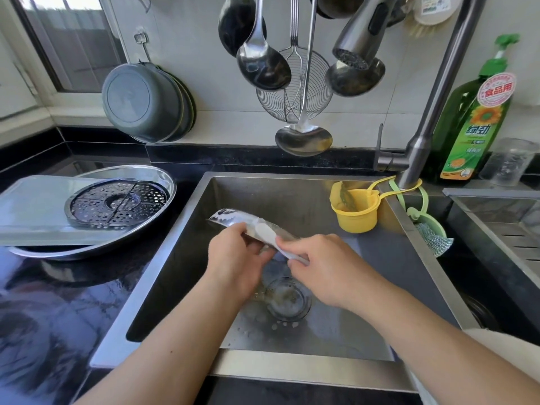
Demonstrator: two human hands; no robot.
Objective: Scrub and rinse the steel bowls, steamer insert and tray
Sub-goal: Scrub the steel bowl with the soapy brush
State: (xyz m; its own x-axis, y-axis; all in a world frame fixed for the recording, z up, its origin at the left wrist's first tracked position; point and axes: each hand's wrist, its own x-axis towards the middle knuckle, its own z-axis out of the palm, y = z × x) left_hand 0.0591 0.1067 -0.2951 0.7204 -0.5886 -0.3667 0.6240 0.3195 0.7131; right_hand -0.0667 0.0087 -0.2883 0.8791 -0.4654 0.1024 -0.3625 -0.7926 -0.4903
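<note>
- Fingers of the left hand (233, 252) curl round the near edge of a blurred, shiny steel piece (230, 219) held over the sink; the right hand (324, 264) pinches a white, soft-looking scrubbing pad or cloth (270, 233) against that piece, thumb on top.
- Motion blur hides the steel piece's shape, so I cannot tell whether it is a bowl or something else; it hangs above the middle of the grey steel sink basin (306, 197), towards 12 o'clock from the round drain strainer (287, 298).
- Judging by the pad on metal and the dry grey pull-down faucet head (355, 39), scrubbing is the step in hand, rinsing not yet begun.
- At 9 o'clock from the sink, on the black counter, a wide round steel tray (163, 178) carries the perforated round steamer insert (117, 204) and a pale grey rectangular board (32, 209); these look untouched by the hands.
- Next, the held piece probably needs turning so the pad reaches its other face, then water from the faucet at 1 o'clock.
- Green dish-soap pump bottle (479, 112) stands at 2 o'clock, should more soap be wanted.
</note>
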